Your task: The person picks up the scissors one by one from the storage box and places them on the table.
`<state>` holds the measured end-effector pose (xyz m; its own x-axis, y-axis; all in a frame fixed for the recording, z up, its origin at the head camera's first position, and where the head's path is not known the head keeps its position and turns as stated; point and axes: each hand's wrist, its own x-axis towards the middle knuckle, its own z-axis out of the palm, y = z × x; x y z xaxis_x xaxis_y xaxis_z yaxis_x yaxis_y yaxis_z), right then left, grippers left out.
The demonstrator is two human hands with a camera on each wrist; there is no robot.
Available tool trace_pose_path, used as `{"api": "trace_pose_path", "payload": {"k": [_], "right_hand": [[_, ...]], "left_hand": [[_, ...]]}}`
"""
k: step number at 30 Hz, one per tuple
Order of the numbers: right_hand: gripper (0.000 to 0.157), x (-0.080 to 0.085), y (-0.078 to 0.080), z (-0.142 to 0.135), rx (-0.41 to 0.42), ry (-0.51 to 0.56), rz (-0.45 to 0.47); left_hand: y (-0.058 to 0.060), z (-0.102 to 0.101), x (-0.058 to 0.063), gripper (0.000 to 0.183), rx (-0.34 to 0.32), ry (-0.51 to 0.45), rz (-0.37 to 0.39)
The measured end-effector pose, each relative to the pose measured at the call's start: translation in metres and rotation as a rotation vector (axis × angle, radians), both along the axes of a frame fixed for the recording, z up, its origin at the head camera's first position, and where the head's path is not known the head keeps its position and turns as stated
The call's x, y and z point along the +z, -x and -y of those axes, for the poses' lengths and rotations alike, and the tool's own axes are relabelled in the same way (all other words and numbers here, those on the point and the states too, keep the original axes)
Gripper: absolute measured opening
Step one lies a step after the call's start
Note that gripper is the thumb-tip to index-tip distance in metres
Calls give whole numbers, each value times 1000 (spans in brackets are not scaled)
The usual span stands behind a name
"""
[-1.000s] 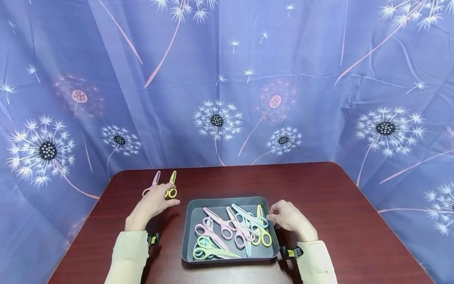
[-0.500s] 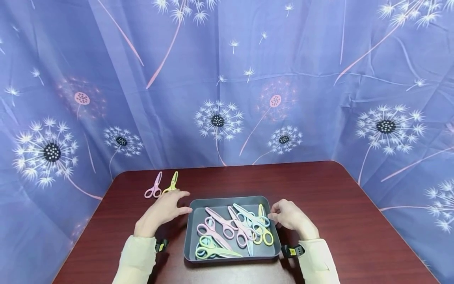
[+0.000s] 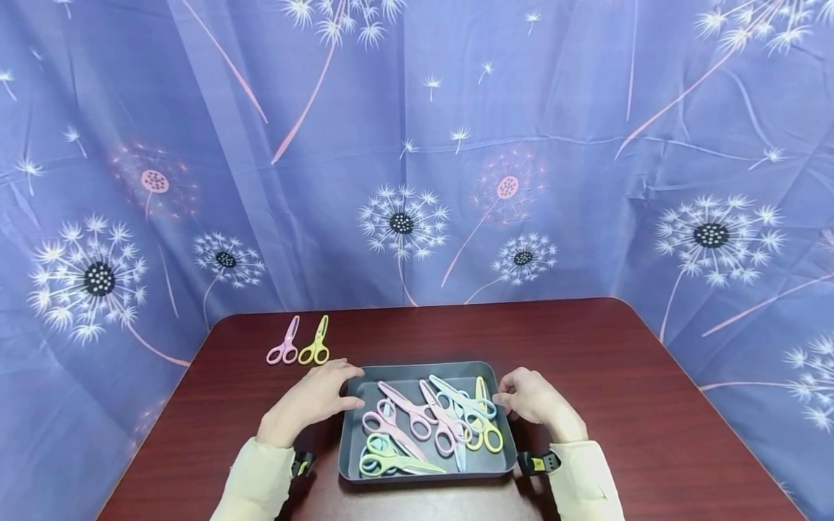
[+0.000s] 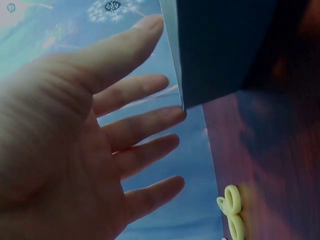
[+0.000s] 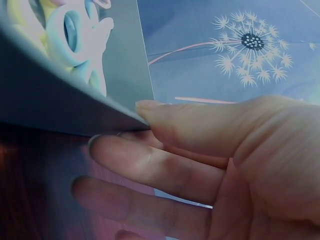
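Note:
A dark grey rectangular tray (image 3: 426, 478) lies on the table with several scissors in pink, blue, green and yellow heaped inside. My right hand (image 3: 537, 402) pinches the tray's right rim; in the right wrist view the thumb (image 5: 192, 122) lies over the edge and the fingers are outside the wall. My left hand (image 3: 313, 401) is at the tray's far left corner, fingers extended and spread, holding nothing. In the left wrist view its thumb tip and one fingertip appear at or very near the tray wall (image 4: 215, 55); firm contact is unclear.
Behind the left hand, purple scissors (image 3: 284, 349) and yellow scissors (image 3: 316, 349) lie side by side on the table, blades pointing away. The dark red table (image 3: 619, 362) ends at a blue dandelion-print curtain (image 3: 456, 217).
My left hand has moved right and nearer, away from the purple and yellow scissors to the tray's left corner, uncovering both pairs. The right hand has stayed at the right rim.

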<state>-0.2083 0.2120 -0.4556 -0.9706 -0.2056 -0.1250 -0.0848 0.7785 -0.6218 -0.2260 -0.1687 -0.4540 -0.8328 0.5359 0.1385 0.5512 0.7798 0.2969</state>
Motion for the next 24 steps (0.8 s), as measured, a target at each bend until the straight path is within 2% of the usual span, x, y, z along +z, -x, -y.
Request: {"api": "trace_pose_path", "payload": {"k": [7,13,24], "right_hand": [[21,-1,0,0,-4,0,2],[22,-1,2,0,-10,2,14],[21,1,2,2,-15,-11,17]], "left_hand": [[-4,-7,2,48,-33,20,-46],[-7,-13,3,46,-46,47,-29],[-11,-19,-4,45,-54,85,2]]}}
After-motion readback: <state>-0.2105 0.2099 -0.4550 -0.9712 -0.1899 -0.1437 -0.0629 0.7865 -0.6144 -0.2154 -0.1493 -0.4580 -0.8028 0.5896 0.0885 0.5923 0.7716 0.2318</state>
